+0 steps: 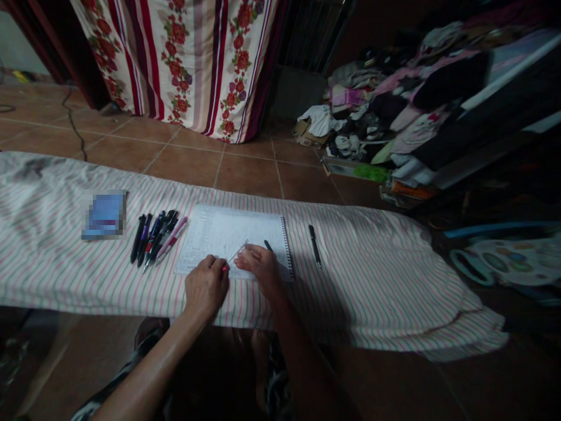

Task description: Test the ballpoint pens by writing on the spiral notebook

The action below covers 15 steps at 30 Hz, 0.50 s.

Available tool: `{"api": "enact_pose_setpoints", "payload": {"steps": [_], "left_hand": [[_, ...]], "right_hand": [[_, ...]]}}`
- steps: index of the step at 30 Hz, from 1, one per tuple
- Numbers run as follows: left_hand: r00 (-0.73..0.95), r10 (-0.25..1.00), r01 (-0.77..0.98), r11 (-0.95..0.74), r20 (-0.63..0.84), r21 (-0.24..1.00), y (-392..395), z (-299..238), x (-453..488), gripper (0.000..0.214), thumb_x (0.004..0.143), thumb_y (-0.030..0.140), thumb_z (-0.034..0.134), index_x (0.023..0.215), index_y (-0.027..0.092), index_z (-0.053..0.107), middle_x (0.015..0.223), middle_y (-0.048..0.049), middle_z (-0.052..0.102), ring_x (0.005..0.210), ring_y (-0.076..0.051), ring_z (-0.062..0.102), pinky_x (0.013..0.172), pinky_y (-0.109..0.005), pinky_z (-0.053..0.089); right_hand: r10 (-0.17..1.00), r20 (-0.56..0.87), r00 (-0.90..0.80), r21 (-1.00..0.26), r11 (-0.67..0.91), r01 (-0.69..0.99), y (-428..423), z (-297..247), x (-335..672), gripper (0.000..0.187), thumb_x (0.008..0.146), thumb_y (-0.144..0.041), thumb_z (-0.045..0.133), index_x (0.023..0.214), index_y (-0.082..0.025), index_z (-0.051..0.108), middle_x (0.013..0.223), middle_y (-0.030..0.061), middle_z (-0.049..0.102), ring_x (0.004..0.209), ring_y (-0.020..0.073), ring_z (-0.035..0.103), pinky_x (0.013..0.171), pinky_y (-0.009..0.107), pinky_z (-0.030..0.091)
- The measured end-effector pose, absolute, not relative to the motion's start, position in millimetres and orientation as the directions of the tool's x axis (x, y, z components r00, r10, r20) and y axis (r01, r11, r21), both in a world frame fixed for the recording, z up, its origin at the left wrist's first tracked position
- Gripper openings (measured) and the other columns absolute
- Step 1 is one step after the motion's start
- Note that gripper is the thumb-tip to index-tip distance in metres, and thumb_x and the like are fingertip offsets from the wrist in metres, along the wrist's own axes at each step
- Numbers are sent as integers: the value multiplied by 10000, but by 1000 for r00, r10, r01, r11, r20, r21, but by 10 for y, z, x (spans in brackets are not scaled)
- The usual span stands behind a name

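A spiral notebook (pixel 228 234) lies open on a striped cloth (pixel 372 275). My left hand (pixel 205 286) rests at the notebook's near edge, fingers closed on the red end of a thin clear pen (pixel 236 254). My right hand (pixel 260 266) lies on the page beside it, fingers closed on the same pen's other end. A dark pen tip (pixel 267 245) pokes out just beyond my right hand. Several pens (pixel 155 237) lie in a row left of the notebook. One black pen (pixel 314 245) lies alone to its right.
A blue card-like item (pixel 105 215) lies at the left on the cloth. Beyond is tiled floor (pixel 245 169), a floral curtain (pixel 193 64) and a heap of clothes (pixel 394 105) at the right. A round colourful object (pixel 504 260) sits at the far right.
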<state>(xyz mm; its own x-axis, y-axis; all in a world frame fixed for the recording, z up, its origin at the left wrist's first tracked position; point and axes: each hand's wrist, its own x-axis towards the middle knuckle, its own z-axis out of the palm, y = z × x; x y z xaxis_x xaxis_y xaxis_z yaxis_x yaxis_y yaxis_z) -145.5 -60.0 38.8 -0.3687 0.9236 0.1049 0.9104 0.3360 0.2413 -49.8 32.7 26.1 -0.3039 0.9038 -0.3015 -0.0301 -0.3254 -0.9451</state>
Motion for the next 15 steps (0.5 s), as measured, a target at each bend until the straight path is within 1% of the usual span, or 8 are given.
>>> {"api": "enact_pose_setpoints", "payload": {"steps": [3, 6, 11, 15], "left_hand": [[-378, 921, 909, 349, 94, 229, -587, 404, -1444, 246, 888, 299, 361, 851, 217, 590, 834, -25, 584, 714, -154, 553, 537, -265, 276], [-384, 917, 910, 356, 105, 214, -577, 406, -1435, 231, 881, 293, 374, 863, 223, 594, 833, -29, 583, 704, -160, 548, 523, -268, 265], [-375, 917, 914, 341, 134, 220, -574, 383, -1439, 209, 867, 274, 400, 905, 236, 601, 840, -28, 589, 713, -172, 555, 522, -271, 291], [-381, 915, 904, 337, 136, 263, -579, 377, -1445, 227, 870, 285, 399, 957, 234, 602, 889, -34, 593, 733, -170, 565, 542, -266, 327]], "right_hand": [[911, -310, -273, -945, -326, -11, 341, 286, -457, 252, 659, -286, 657, 840, -124, 590, 608, 36, 665, 541, 162, 660, 512, 250, 553], [930, -277, -241, -959, -282, 17, 390, 330, -375, 245, 666, -329, 644, 800, -130, 594, 625, 44, 669, 548, 160, 659, 460, 223, 526], [958, -237, -163, -971, -230, 62, 485, 398, -235, 254, 670, -370, 605, 772, -138, 601, 673, 46, 673, 570, 147, 654, 458, 207, 501], [965, -221, -140, -974, -212, 80, 513, 412, -180, 258, 673, -374, 595, 768, -135, 609, 673, 48, 671, 559, 139, 645, 441, 196, 479]]}}
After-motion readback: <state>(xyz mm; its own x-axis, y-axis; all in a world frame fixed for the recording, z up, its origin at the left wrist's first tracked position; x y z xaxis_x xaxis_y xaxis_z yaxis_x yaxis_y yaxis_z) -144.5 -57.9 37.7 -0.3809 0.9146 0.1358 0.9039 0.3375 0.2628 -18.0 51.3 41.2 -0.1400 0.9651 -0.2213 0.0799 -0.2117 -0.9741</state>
